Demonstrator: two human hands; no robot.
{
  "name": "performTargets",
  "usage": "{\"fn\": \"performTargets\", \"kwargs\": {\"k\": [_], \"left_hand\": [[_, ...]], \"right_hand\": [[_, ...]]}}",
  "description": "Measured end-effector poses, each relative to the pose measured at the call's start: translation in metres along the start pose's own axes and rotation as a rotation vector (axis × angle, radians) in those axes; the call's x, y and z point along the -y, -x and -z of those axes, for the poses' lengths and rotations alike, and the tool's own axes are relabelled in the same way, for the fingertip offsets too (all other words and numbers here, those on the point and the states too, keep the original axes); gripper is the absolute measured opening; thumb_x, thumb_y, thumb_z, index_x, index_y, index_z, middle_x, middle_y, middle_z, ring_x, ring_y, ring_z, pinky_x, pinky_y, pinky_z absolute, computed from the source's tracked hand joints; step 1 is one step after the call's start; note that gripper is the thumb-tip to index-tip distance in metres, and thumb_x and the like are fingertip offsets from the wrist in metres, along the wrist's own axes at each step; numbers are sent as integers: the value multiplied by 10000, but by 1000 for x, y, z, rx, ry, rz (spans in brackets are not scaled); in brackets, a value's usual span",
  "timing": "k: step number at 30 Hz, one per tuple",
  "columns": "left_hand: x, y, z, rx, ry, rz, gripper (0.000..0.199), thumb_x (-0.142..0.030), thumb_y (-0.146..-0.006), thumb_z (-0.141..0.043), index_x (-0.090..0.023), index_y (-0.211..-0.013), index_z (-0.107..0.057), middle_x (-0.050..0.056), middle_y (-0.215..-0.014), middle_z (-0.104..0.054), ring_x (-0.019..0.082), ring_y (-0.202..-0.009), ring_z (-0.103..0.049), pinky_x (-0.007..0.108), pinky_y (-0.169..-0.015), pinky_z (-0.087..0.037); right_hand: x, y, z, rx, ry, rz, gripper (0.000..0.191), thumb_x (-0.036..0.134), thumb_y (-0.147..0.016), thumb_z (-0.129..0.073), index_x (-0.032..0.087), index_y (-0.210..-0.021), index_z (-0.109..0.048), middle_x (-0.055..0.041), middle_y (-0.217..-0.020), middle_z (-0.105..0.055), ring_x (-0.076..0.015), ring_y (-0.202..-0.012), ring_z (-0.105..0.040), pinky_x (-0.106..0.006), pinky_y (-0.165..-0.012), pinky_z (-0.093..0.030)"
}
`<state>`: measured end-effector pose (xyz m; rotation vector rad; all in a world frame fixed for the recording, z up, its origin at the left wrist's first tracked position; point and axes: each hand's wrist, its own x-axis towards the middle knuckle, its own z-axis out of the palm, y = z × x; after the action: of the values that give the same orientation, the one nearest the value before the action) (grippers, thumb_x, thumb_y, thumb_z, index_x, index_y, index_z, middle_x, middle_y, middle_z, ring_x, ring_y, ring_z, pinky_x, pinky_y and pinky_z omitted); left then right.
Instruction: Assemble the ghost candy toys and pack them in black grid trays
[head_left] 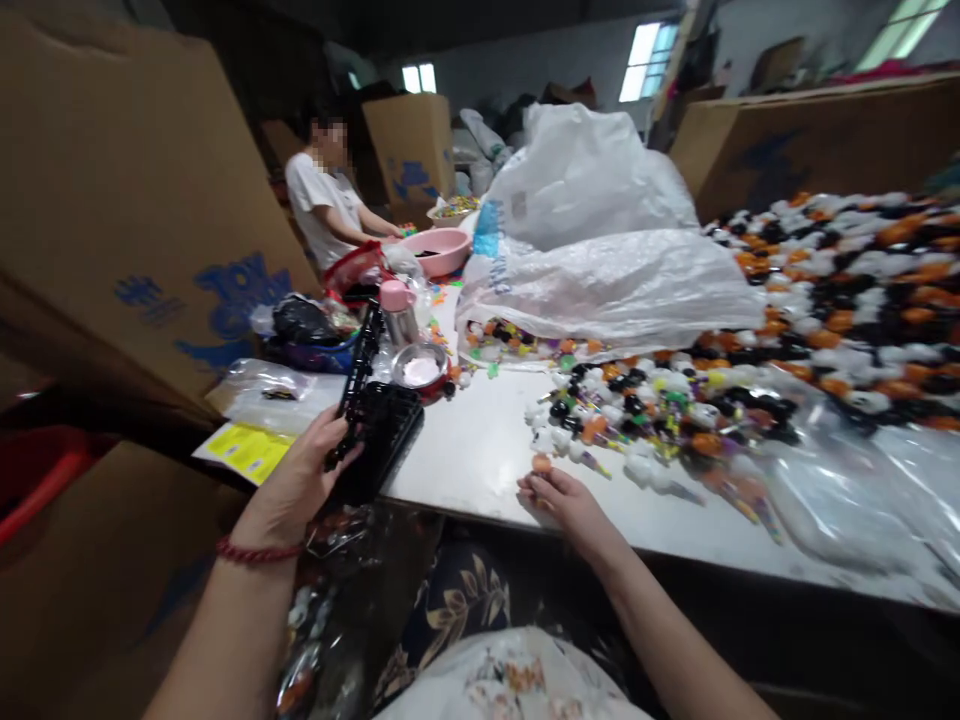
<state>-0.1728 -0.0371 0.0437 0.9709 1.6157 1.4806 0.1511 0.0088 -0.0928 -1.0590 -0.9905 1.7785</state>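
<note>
My left hand (311, 465), with a red bracelet at the wrist, is closed round the edge of a black slotted plastic tray (364, 355), held tilted upright. A second black slotted part (390, 430) lies beneath it at the table's edge; whether the two are joined I cannot tell. Near the front edge of the white table (480, 430), my right hand (559, 495) pinches a small toy piece with an orange head (541, 464). Its lower end is hidden by my fingers. To the right of that hand spreads a heap of small white, black and orange toy pieces (637, 400).
A large clear plastic bag (600, 280) lies behind the heap. A pink-lidded flask (397, 310) and a round metal bowl (420, 368) stand beyond the black tray. Cardboard boxes (112, 200) flank the left side. Another person (334, 205) works by a pink basin (439, 250).
</note>
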Motion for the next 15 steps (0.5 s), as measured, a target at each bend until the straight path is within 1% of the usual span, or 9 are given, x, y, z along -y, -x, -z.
{"fn": "performTargets", "kwargs": {"k": [2,3,5,7,8,10,11,13,15], "left_hand": [[8,25,-25,199,386,243,623,-680,-755,-591,-201,-1150,-629,112,-1293,-616,334,-1238,-539,531,-1002,-480],[17,37,-39,255,525,362,663,-718,-764,-550,-187,-1153,-626,128,-1307,-606,345,-1258,-525,550,-1009,-472],[42,58,-65,248,723,520,657,-713,-784,-530,-173,-1145,-625,140,-1293,-617,350,-1268,-519,565,-1012,-470],[71,73,-86,242,843,607,561,-634,-830,-533,-174,-1137,-631,126,-1272,-637,323,-1257,-537,537,-1025,-471],[84,78,-93,266,867,647,521,-594,-850,-531,-165,-1126,-636,129,-1256,-647,309,-1237,-558,515,-1023,-478],[105,87,-101,332,828,737,430,-489,-881,-548,-128,-1094,-643,154,-1202,-671,276,-1154,-621,444,-983,-515],[113,91,-103,355,762,785,389,-440,-885,-566,-107,-1069,-646,171,-1154,-688,261,-1083,-659,403,-924,-547],[122,97,-104,358,583,872,335,-389,-879,-604,-81,-1005,-646,192,-1036,-719,226,-893,-716,309,-736,-586],[127,100,-105,357,428,947,383,-449,-875,-609,-72,-929,-648,195,-924,-733,188,-707,-715,234,-560,-545]], "right_hand": [[-1,1,3,3,-35,19,521,571,-629,-821,144,-894,-682,-82,-924,-695,-187,-829,-644,-341,-821,-505],[-1,1,3,1,-40,32,518,569,-635,-818,142,-894,-679,-78,-915,-692,-181,-820,-639,-334,-816,-501],[-4,1,5,-8,-39,49,510,563,-642,-815,141,-892,-677,-72,-901,-688,-172,-805,-631,-324,-807,-490],[-7,1,7,-10,-34,60,502,553,-646,-816,141,-899,-679,-68,-903,-687,-166,-801,-623,-316,-804,-480],[-8,1,8,-5,-30,65,494,546,-651,-815,144,-906,-682,-65,-904,-687,-162,-797,-620,-311,-799,-476],[-10,1,12,19,-6,74,465,534,-680,-800,149,-916,-690,-58,-900,-688,-158,-791,-613,-304,-789,-468],[-10,2,13,36,9,79,450,529,-696,-790,152,-922,-695,-56,-903,-689,-160,-798,-612,-305,-791,-466],[-10,3,16,54,36,88,441,527,-711,-778,158,-942,-705,-53,-915,-696,-177,-829,-614,-321,-813,-464],[-9,4,16,50,63,85,459,531,-699,-782,163,-964,-717,-55,-930,-706,-201,-871,-620,-340,-845,-462]]}}
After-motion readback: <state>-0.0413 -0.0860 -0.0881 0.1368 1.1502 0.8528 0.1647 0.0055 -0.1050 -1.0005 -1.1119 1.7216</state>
